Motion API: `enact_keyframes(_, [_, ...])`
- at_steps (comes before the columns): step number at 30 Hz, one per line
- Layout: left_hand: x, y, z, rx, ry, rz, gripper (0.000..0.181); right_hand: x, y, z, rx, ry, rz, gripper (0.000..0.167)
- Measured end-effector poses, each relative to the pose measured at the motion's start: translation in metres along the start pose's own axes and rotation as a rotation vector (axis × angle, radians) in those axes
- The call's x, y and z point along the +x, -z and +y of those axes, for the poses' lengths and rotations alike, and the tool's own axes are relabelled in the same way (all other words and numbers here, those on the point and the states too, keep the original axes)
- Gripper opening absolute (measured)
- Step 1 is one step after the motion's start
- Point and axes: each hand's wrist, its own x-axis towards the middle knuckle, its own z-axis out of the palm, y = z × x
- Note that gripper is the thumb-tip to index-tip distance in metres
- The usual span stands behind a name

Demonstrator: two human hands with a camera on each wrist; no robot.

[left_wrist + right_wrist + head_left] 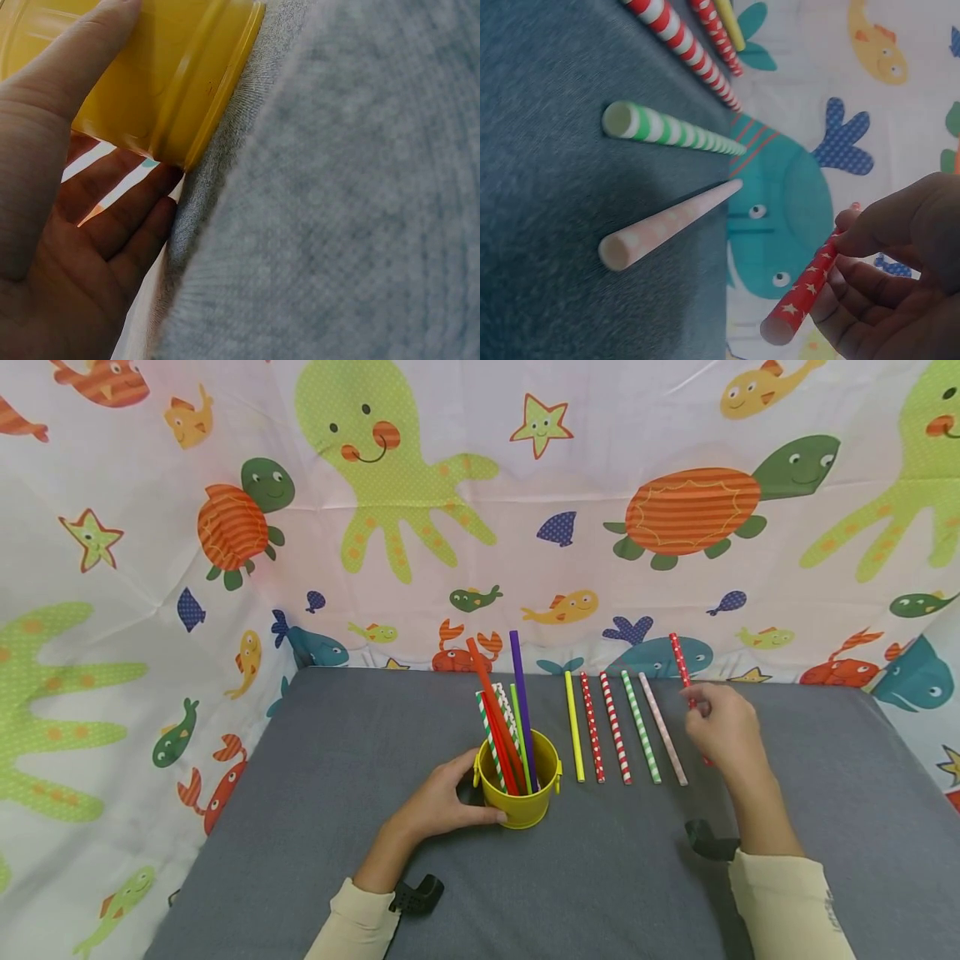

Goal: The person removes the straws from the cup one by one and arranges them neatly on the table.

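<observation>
My left hand (438, 802) holds a small yellow bucket (525, 814) from its left side, thumb in front and fingers behind. Several straws lean in the bucket, among them a purple straw (519, 677) and an orange-red straw (480, 664). Between thumb and fingertips, my right hand (723, 731) pinches a red straw with white stars (804, 296). In the right wrist view that straw is raised off the table. Left of it, a pale pink straw (663, 729) and a green-and-white striped straw (641, 727) lie on the cloth.
Further left in the row lie a red-and-white striped straw (617, 728), a red dotted straw (592, 727) and a yellow straw (574, 727). Grey cloth (600, 877) covers the table. A curtain with sea animals (465, 527) hangs behind it.
</observation>
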Motion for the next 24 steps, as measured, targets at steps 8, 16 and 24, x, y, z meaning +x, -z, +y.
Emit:
enact_keyframes(8, [0.000,0.000,-0.001,-0.003,-0.002,0.001,0.083,0.004,-0.008,0.014,-0.023,-0.057,-0.088,0.034])
enact_keyframes(16, [0.000,0.000,0.000,-0.002,0.013,-0.002,0.086,0.009,-0.012,0.025,-0.045,-0.113,-0.199,0.035])
enact_keyframes(24, [0.000,0.000,0.000,0.001,0.019,-0.001,0.084,0.010,-0.017,0.035,-0.073,-0.106,-0.245,0.037])
